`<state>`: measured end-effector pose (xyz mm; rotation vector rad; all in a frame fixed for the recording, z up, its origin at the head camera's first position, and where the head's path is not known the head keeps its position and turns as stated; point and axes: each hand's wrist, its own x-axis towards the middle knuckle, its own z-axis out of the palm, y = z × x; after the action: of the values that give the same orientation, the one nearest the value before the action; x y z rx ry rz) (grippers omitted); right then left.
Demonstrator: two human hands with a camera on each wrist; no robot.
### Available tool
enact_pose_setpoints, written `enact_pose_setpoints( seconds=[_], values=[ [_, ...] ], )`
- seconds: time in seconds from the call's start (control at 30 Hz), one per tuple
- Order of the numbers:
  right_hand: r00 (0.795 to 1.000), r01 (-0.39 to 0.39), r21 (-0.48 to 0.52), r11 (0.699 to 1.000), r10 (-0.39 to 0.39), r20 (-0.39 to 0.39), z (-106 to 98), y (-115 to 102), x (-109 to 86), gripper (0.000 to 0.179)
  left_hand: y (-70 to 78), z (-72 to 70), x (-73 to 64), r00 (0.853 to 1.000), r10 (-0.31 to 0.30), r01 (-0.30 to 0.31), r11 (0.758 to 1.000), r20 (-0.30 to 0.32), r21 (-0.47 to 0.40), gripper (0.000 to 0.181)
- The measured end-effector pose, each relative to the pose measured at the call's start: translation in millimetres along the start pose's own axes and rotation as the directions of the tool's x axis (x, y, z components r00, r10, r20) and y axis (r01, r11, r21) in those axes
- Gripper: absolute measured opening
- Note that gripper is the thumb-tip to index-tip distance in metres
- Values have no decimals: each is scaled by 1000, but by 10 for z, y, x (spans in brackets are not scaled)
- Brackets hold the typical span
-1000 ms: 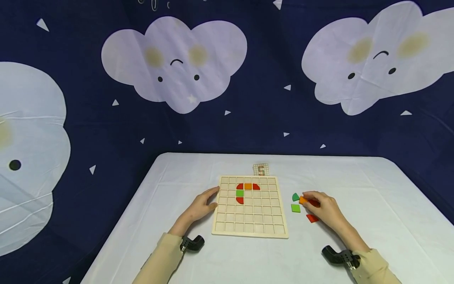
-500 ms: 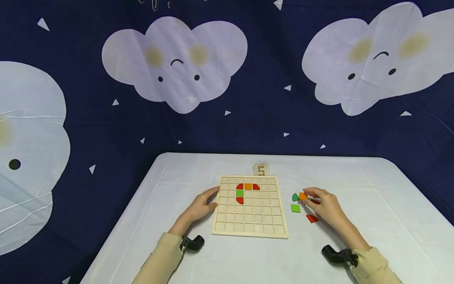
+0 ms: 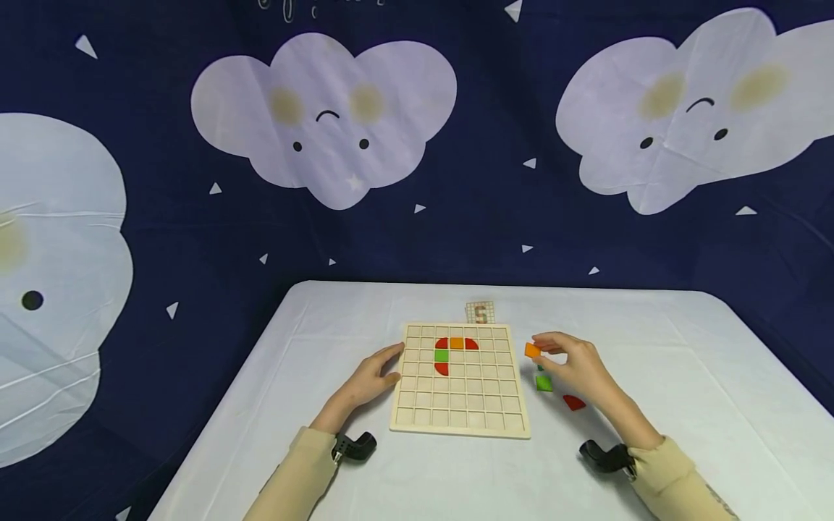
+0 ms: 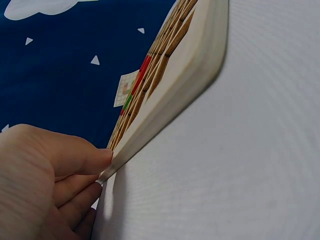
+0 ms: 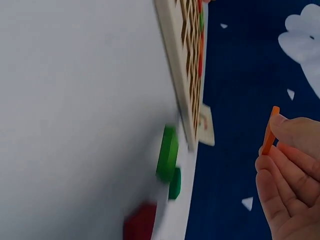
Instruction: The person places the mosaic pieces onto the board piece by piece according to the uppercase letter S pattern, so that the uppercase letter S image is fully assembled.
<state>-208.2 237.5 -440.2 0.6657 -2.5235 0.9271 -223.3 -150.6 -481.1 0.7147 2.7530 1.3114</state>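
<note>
My right hand (image 3: pixel 576 362) pinches an orange square tile (image 3: pixel 532 350) between thumb and fingers, just off the right edge of a wooden grid board (image 3: pixel 469 420). In the right wrist view, the orange tile (image 5: pixel 270 132) is seen edge-on, raised above the table. My left hand (image 3: pixel 370 380) rests against the board's left edge with thumb and fingers spread along it; the left wrist view has the thumb (image 4: pixel 97 159) right at the rim. Red tiles (image 3: pixel 441 369), an orange tile (image 3: pixel 457 344) and a green tile (image 3: pixel 441 356) sit in the board's upper cells.
Below my right hand lie a light green square tile (image 3: pixel 544 383), a dark green tile (image 3: pixel 541 367) mostly hidden by the hand, and a red tile (image 3: pixel 574 402). Behind the board is a small gridded card (image 3: pixel 481 312) with a printed figure. A white cloth (image 3: pixel 456 477) covers the table.
My right hand has lifted the orange tile from among the loose pieces and carried it left and away from me, toward the board. The left hand has stayed at the board's edge.
</note>
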Motion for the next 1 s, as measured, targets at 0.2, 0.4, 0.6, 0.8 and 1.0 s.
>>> enact_pose_setpoints(
  seconds=[0.2, 0.4, 0.6, 0.8, 1.0],
  values=[
    [998, 68, 41, 997, -68, -1, 180, -172, 100, 36, -5, -4, -8, 1000, -5, 5, 1000, 5, -1, 57],
    [995, 90, 97, 991, -93, 25, 380, -360, 218, 34, 1, 1, -13, 1000, -14, 14, 1000, -3, 7, 57],
    [992, 104, 151, 983, -115, 61, 571, -534, 319, 34, -15, -6, -15, 1000, -8, 8, 1000, 6, -7, 57],
    [987, 123, 183, 975, -139, 77, 731, -627, 390, 34, -23, -6, -11, 1000, 9, -9, 1000, 13, -4, 57],
    [985, 118, 205, 972, -141, 101, 796, -665, 440, 34, -11, -12, -4, 1000, 4, -4, 1000, 16, 2, 58]
  ],
)
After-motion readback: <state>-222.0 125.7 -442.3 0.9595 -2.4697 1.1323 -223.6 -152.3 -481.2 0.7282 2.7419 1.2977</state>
